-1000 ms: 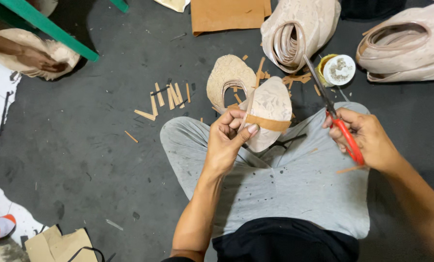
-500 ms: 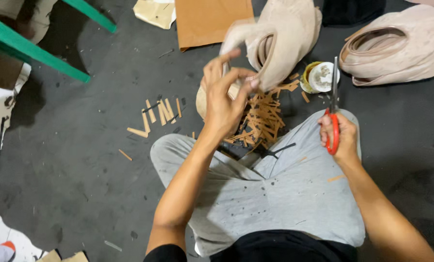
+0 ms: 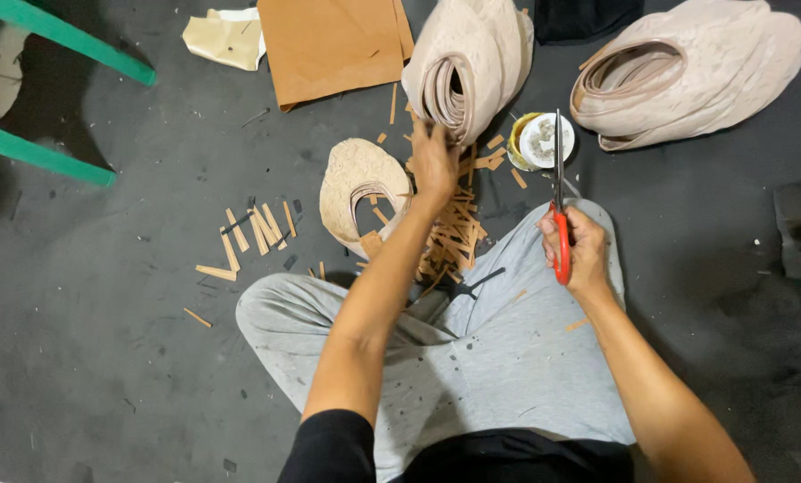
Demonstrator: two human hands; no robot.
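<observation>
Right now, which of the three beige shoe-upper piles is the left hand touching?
The tall middle stack of beige uppers: the left hand touches its lower edge; the others lie apart.

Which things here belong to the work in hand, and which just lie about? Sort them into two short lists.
In hand: left hand on the stack of beige shoe uppers; right hand holding red-handled scissors; brown strips; single upper; glue tin.

Lying about: brown sheet; second beige stack; green frame; cream scrap.
</observation>
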